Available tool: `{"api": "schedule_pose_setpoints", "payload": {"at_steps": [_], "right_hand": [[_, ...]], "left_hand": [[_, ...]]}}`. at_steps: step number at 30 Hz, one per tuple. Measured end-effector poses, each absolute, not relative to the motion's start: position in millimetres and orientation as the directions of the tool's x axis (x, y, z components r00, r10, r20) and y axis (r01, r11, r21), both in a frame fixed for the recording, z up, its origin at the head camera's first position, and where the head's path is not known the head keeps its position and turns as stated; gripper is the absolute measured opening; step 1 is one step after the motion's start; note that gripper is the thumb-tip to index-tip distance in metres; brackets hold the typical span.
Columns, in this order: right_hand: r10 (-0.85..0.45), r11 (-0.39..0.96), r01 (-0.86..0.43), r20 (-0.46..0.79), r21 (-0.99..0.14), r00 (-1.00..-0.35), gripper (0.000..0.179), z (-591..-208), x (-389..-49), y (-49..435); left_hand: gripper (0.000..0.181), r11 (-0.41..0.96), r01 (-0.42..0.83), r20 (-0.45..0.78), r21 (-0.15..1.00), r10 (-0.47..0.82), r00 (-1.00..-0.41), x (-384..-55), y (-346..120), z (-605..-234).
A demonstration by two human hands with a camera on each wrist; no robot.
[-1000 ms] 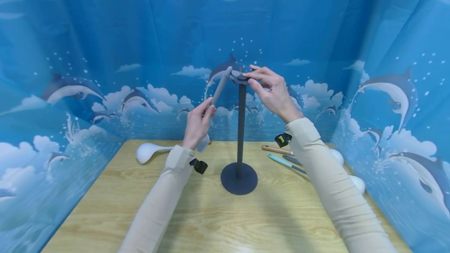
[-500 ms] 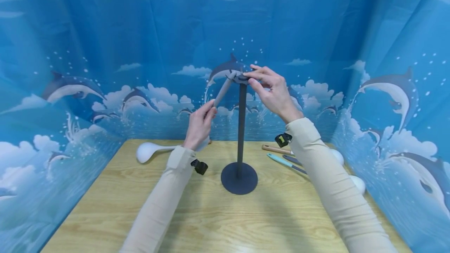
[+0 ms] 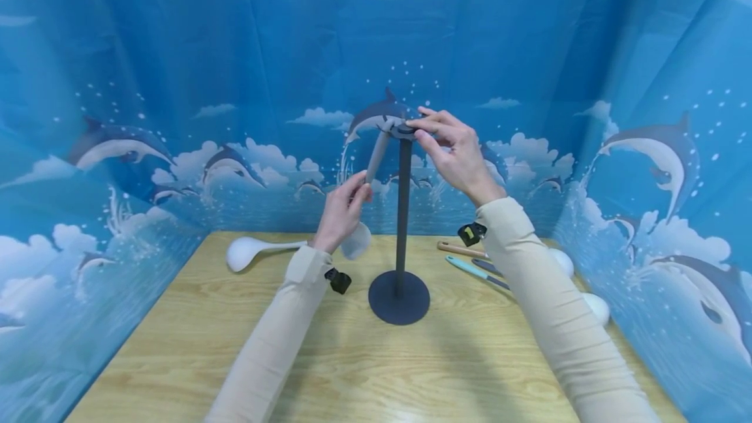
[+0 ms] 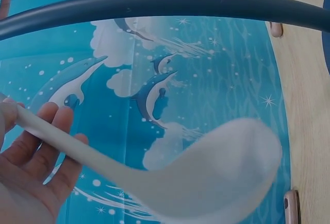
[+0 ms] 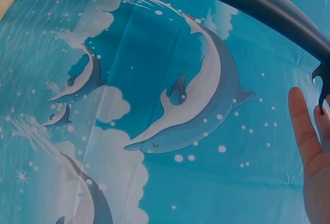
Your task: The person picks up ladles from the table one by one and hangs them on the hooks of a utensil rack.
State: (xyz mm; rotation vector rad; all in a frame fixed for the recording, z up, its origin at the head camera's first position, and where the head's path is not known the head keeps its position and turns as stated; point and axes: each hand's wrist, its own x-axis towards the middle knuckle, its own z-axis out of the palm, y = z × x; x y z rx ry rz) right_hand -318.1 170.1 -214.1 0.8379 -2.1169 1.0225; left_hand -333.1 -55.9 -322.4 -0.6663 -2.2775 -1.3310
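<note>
A dark utensil stand with a round base and a ring of hooks at its top stands upright mid-table. My left hand pinches the handle of a ladle left of the post. The handle slants upward, its end right at the hooks, and the pale ladle bowl hangs below the hand. In the left wrist view the ladle lies across the fingers, thumb on top. My right hand grips the hook ring between thumb and fingers. In the right wrist view a hook shows beside its fingers.
A white ladle lies at the back left of the wooden table. On the right lie a wooden handle, a turquoise-handled utensil and white rounded utensil heads, partly behind the right sleeve. A dolphin-print curtain surrounds the table.
My left hand has shifted slightly right with the ladle, and the handle's end has dropped from above the hooks to their level. The right hand keeps its place at the stand's top.
</note>
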Motion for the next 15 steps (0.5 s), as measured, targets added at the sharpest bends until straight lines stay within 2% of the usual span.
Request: {"api": "schedule_pose_setpoints", "payload": {"at_steps": [7,15], "right_hand": [[-0.262,0.49,-0.767,0.77,-0.414,-0.582,0.029,-212.8,-318.3,168.9],[-0.26,0.497,-0.76,0.764,-0.419,-0.591,0.03,-215.6,-318.7,169.3]], "left_hand": [[0.03,0.444,0.625,0.595,0.642,0.226,-0.771,-335.8,-50.5,-325.0],[0.028,0.455,0.612,0.58,0.647,0.228,-0.782,-332.2,-44.1,-328.5]]}}
